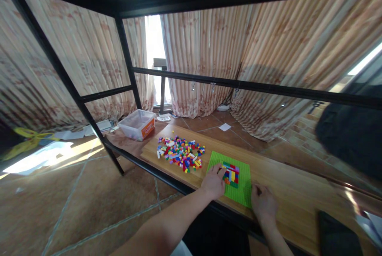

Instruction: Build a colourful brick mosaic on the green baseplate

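Note:
A bright green baseplate (pixel 244 186) lies on the wooden board, with a low patch of red, blue, yellow, white and green toy bricks (pixel 232 175) built up near its middle. My left hand (pixel 213 182) reaches over the plate's left side. Its bent fingertips are at the left edge of the built bricks, closed together, and what they pinch is too small to make out. Just beside the plate's right edge, my right hand (pixel 264 203) rests on the board with fingers curled in. Whether anything sits inside those fingers is hidden.
Loose toy bricks (pixel 182 152) lie spread left of the plate. Behind them stands a clear plastic box (pixel 131 125) with an orange label. A dark flat object (pixel 338 234) lies at the right. Black frame bars (pixel 238 84) cross behind and overhead.

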{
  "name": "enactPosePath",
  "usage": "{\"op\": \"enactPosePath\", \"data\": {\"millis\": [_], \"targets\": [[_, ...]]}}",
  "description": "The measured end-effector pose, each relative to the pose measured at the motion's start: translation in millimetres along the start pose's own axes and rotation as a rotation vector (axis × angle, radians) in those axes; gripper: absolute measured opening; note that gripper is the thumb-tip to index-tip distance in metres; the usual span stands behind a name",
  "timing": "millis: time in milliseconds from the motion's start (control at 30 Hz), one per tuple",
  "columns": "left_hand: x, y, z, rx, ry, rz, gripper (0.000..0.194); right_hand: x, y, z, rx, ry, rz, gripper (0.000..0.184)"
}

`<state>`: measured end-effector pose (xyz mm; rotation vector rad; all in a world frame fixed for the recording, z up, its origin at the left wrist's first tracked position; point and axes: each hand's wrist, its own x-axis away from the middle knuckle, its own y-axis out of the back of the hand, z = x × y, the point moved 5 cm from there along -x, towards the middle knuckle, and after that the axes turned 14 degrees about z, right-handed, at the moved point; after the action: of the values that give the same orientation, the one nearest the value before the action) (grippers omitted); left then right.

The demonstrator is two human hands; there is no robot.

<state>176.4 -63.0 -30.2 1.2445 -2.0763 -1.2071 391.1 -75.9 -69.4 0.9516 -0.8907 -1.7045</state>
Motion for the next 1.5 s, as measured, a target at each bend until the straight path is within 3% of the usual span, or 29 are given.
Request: {"op": "enactPosePath", "data": {"millis": [367, 467, 533, 600, 733, 800, 867, 1000, 1133, 1267, 1367, 1500], "targets": [[5.5, -6.1, 8.8, 0.133, -0.056, -0.020, 0.051, 2.6, 4.5, -1.5, 0.029, -0.071, 0.034, 0.038], [10.7, 0.6, 12.0, 0.166, -0.070, -0.059, 0.051, 4.1, 6.0, -0.8, 0.026, -0.099, 0.052, 0.037], [15.1, 16.3, 20.3, 0.142, -0.075, -0.109, 0.051, 4.3, 6.4, -0.7, 0.018, -0.089, 0.058, 0.036], [19.2, 43.7, 39.5, 0.089, -0.023, -0.193, 0.047, 4.2, 6.6, -2.1, 0.017, -0.087, 0.056, 0.035], [21.1, 115.9, 104.4, -0.110, 0.273, -0.339, 0.032, 4.4, 6.2, -5.0, 0.042, -0.083, 0.060, 0.036], [15.5, 143.5, 136.3, -0.248, 0.434, -0.301, 0.027, 5.1, 6.5, -4.6, 0.059, -0.073, 0.063, 0.037], [4.7, 156.0, 158.6, -0.375, 0.495, -0.161, 0.025, 5.8, 7.2, -3.4, 0.064, -0.068, 0.065, 0.037], [-12.2, 155.0, 175.3, -0.415, 0.477, -0.064, 0.022, 7.1, 9.9, -0.7, 0.054, -0.088, 0.065, 0.036], [-21.8, 144.3, 174.5, -0.427, 0.472, -0.018, 0.021, 7.9, 13.6, 4.0, 0.060, -0.085, 0.054, 0.035], [-24.3, 146.9, 169.9, -0.428, 0.470, -0.011, 0.020, 8.4, 15.4, 6.5, 0.056, -0.084, 0.045, 0.034], [-17.7, 151.6, 159.6, -0.380, 0.436, -0.053, 0.020, 8.6, 14.6, 5.8, 0.037, -0.090, 0.043, 0.034], [3.0, 141.5, 142.8, -0.038, 0.427, -0.169, 0.021, 8.6, 14.3, 6.0, 0.050, -0.060, 0.014, 0.034]]}}
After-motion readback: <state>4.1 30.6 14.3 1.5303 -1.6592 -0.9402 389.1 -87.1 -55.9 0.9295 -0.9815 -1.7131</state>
